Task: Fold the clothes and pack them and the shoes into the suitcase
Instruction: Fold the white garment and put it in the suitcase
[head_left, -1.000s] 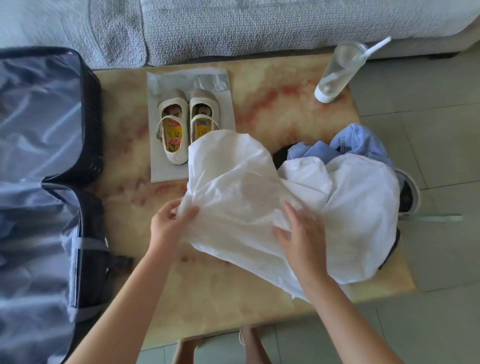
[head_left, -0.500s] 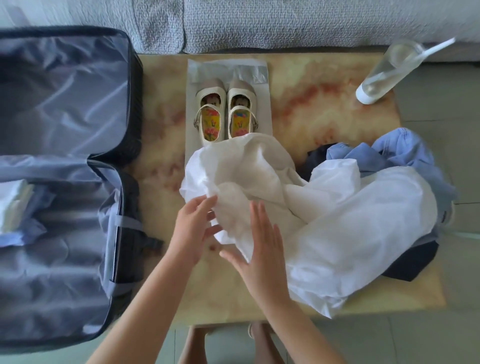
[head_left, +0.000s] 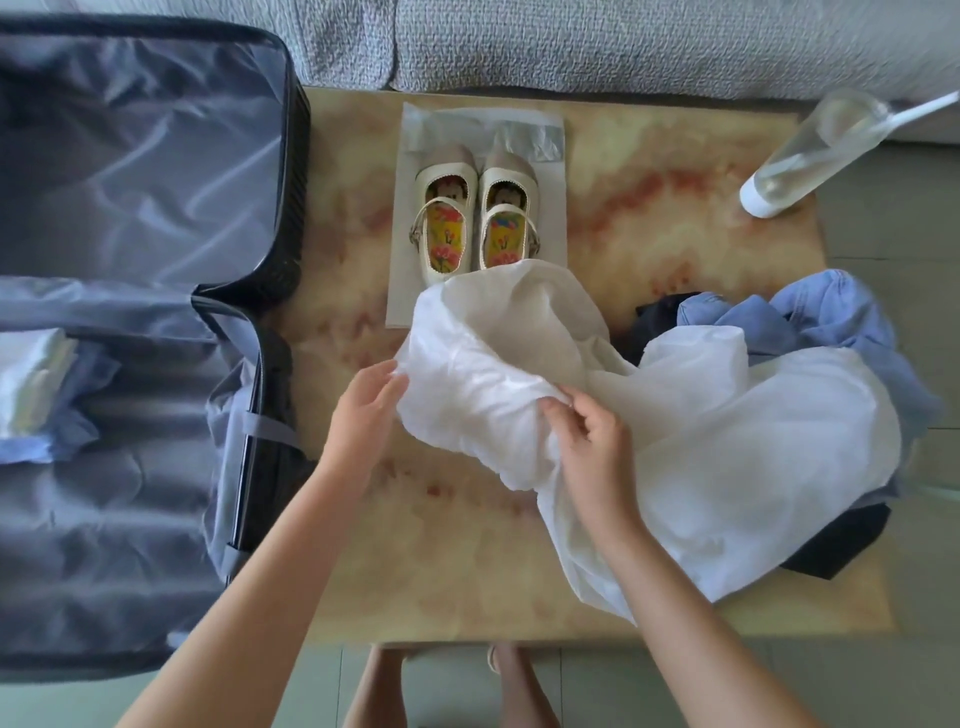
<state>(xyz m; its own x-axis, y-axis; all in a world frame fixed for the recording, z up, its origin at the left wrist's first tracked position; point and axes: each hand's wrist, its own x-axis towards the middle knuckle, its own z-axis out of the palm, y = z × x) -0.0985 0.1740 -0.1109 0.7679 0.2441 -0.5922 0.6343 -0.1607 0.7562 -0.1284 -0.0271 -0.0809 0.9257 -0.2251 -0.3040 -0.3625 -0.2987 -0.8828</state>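
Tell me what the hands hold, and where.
Both hands grip the white garment: left hand at its left edge, right hand on a bunched fold.

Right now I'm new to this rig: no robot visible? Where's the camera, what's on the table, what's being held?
No robot here: a person works with bare hands. The view comes from a camera worn on the head, looking down, so the arms enter from the bottom. The left hand and right hand both grip a crumpled white garment on the table. Beyond it, a pair of cream shoes sits on a plastic bag. A blue garment and a dark garment lie bunched at the right, and a clear bottle is at the far right corner. The open suitcase lies to the left, with folded clothes already in its near half.
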